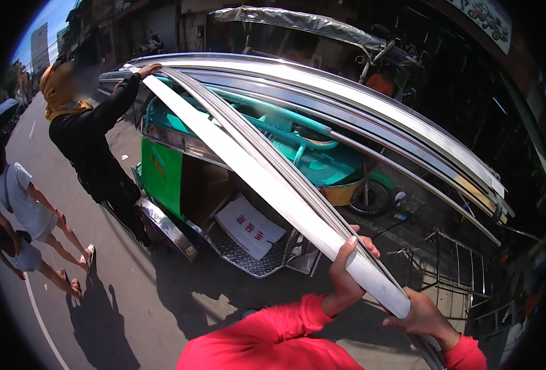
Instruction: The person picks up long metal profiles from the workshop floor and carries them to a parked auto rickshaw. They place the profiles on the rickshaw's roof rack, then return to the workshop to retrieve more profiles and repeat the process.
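A bundle of long, thin metal strips [257, 166], pale grey and white, slants from far left to near right. My left hand [344, 274] is closed around it, with the thumb on top and fingertips showing on the far side. Closer to the bundle's near end, my right hand [424, 316] grips it too, thumb lying over the near side. At the far end, the hand of a co-worker [148, 70] in black sleeves rests on the strips. Beyond the bundle, more long metal bars [322, 77] lie across the roof rack of a teal and green tricycle [162, 176].
The tricycle's sidecar has a checkered metal step [248, 258] with a white printed sheet [248, 226] on it. A metal frame [455, 265] stands to the right. Two pedestrians [29, 197] are on the road at left. A silvery awning [297, 21] hangs behind.
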The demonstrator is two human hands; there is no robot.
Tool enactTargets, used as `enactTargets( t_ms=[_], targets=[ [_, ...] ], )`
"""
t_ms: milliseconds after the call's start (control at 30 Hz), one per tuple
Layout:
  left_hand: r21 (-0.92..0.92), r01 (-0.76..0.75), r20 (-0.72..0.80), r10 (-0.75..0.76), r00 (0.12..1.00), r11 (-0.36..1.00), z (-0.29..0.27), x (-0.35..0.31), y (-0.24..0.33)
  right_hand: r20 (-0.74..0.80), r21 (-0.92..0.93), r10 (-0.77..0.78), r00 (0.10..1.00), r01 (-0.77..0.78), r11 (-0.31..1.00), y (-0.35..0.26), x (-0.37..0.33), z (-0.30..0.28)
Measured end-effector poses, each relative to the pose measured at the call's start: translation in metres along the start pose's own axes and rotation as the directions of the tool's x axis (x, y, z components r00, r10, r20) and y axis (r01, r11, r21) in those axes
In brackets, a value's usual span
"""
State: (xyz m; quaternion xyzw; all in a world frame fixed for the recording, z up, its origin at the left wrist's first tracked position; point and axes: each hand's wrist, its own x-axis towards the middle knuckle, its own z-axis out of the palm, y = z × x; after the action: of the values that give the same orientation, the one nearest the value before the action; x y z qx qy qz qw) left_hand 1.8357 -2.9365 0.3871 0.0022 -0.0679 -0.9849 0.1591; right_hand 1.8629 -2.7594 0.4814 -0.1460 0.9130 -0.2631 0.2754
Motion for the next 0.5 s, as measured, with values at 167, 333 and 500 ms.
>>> enactTargets(
  t_ms=[167, 333, 500],
  targets=[
    [-0.021, -0.006, 0.066, 0.008, 0.998, 1.000, 0.007, 0.004, -0.003, -0.051, -0.156, -0.010, 0.999, 0.002, 0.988, -0.006, -0.004, -0.010],
    [-0.089, -0.033, 0.028, 0.035, 0.999, 0.995, 0.023, 0.006, -0.008, -0.016, -0.203, 0.082, 0.996, -0.084, 0.976, -0.015, -0.012, -0.030],
    [-0.110, -0.022, 0.037, 0.027, 0.999, 0.994, 0.037, 0.008, -0.007, -0.004, -0.267, 0.098, 0.995, -0.096, 0.959, -0.020, -0.014, -0.042]
  ],
)
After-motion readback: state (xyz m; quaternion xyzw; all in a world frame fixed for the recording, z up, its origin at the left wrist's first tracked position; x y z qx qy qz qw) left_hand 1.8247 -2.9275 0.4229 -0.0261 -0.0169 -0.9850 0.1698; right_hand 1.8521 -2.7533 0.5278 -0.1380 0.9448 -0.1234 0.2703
